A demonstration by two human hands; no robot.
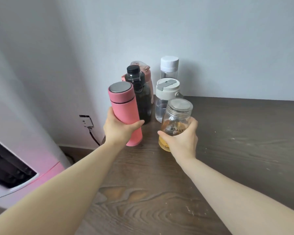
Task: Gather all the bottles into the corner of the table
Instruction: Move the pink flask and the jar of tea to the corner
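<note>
Now the left hand (119, 128) is wrapped around the pink flask (124, 112), tilted, at the table's (227, 150) left edge. Just right of the flask, the right hand (182, 138) grips the glass jar (176, 119) with amber liquid. Behind the flask stand the dark bottle (141, 97) and a pink bottle (147, 73); further right, the clear jug (165, 99) and white-capped bottle (169, 67) against the wall (210, 39).

— What's in each hand?
— The left hand (120, 128) grips a pink flask (124, 112); the right hand (181, 138) grips a glass jar (174, 121).
— And in the corner of the dark wooden table (236, 150)?
— Four bottles standing against the wall: black bottle (140, 94), pale pink bottle (147, 77), white-capped bottle (169, 67), grey-lidded bottle (165, 97).
</note>
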